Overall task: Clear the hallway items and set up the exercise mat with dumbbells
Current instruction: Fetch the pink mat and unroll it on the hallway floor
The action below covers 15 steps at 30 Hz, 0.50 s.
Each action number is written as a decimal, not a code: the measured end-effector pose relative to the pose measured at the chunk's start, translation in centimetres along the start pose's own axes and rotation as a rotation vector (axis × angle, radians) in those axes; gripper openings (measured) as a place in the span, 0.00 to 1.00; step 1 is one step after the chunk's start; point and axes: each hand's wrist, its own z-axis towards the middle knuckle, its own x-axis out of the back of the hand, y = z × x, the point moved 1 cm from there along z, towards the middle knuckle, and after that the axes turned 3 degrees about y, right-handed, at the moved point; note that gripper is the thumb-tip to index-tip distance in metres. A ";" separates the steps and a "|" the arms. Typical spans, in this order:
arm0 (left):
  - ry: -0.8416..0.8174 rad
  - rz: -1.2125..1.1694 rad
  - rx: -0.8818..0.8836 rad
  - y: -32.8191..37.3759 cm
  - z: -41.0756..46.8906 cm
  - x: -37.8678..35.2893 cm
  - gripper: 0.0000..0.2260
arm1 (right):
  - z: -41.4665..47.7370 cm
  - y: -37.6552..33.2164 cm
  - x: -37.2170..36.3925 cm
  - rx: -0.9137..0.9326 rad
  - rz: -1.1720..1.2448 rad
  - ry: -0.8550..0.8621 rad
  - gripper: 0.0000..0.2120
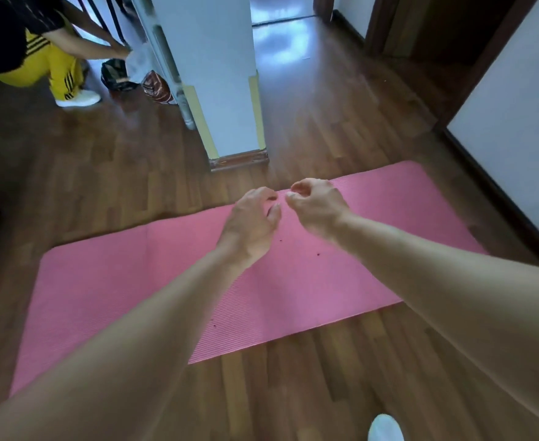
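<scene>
Now, the flat pink ribbed foam exercise mat [293, 281] lies unrolled across the middle of the frame on the brown wooden plank floor [325, 106]. The left hand [252, 224] and right hand [317, 208] hover close together at its far edge, fingers curled. Whether they pinch that edge or hold nothing, I cannot tell. The risk, I'd say, is that an uneven tug from the 2 hands skews or wrinkles the mat toward the white square pillar [217, 90]. No dumbbells in view.

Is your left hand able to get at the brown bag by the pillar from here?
Probably not: the left hand hovers over the far edge of the pink mat, while the brown bag lies well beyond across the floor. Nothing blocks it; step closer.
</scene>
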 end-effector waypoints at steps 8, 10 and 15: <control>-0.068 -0.065 -0.106 10.7 -4.0 13.0 0.11 | -11.3 -10.9 8.0 -0.097 0.180 0.165 0.18; -0.096 -0.097 -0.160 12.8 -5.4 15.2 0.11 | -13.7 -12.5 8.9 -0.112 0.217 0.220 0.17; -0.142 -0.162 -0.351 17.1 -8.3 20.3 0.10 | -19.8 -16.7 11.6 -0.153 0.304 0.379 0.17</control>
